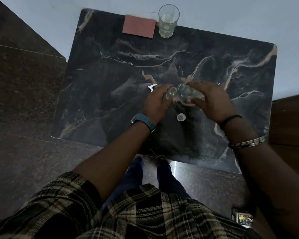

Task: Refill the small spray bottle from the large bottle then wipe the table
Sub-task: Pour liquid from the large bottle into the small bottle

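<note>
Nearest, a loose cap point(181, 117) is lying on the table point(97, 107). Beyond it, the left hand point(156, 102) is gripping the small spray bottle point(170, 94) while the right hand point(212, 100) is tilting the large bottle point(188, 93) mouth-to-mouth (misalignment could be spilling liquid). Farthest, the cloth point(139, 28) is waiting.

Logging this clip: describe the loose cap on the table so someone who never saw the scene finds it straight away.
Start at the dark marbled table and find the two hands meeting at its centre. The cap lies flat on the tabletop just nearer the person, between the wrists. It is a small pale round disc, unlike the white angular spray head left of the left hand.
</note>
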